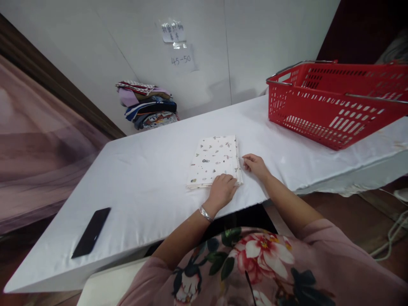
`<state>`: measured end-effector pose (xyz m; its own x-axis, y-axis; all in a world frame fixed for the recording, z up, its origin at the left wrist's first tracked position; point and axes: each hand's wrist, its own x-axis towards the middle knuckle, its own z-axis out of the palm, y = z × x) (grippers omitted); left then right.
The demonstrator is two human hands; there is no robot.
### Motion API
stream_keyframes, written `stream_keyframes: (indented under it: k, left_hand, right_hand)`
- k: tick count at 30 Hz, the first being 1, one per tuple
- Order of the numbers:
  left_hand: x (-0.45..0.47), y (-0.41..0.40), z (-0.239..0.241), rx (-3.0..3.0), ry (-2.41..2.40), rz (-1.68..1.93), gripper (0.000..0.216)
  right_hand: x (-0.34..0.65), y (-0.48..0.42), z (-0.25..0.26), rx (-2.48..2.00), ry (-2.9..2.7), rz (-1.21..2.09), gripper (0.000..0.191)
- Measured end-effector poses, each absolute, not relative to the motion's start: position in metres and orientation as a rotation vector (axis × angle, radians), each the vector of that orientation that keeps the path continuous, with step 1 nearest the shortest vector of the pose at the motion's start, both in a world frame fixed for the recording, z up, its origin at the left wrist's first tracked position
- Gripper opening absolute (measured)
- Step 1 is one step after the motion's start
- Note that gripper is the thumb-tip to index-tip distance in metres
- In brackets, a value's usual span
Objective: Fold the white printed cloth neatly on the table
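Observation:
A folded white cloth (pixel 214 159) with small printed figures lies flat on the white table (pixel 143 187). My left hand (pixel 222 190), with a silver bracelet at the wrist, rests on the cloth's near right corner with curled fingers pressing down. My right hand (pixel 255 165) sits at the cloth's right edge, fingers bent and pinched against the folded layers.
A red plastic shopping basket (pixel 334 102) stands on the table at the far right. A stack of folded coloured cloths (pixel 146 105) sits at the back by the wall. A black phone (pixel 91 231) lies near the table's front left. Paper notes (pixel 174 32) hang on the wall.

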<state>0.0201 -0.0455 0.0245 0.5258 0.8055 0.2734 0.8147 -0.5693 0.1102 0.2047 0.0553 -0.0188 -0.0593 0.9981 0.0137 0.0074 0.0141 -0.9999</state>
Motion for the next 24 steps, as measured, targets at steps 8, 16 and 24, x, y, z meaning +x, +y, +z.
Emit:
stream_keyframes:
  k: [8, 16, 24]
  left_hand:
    - [0.017, -0.041, 0.027, -2.719, -1.573, -0.601, 0.015]
    - [0.033, -0.036, 0.038, -2.621, -1.663, -0.769, 0.016]
    - [0.042, -0.045, 0.018, -2.644, -1.546, -0.353, 0.014]
  right_hand:
    - [0.205, 0.056, -0.02, -1.179, -1.257, 1.241, 0.024]
    - [0.203, 0.057, -0.022, -1.168, -1.24, 1.248, 0.024]
    - [0.203, 0.056, -0.018, -1.169, -1.256, 1.244, 0.025]
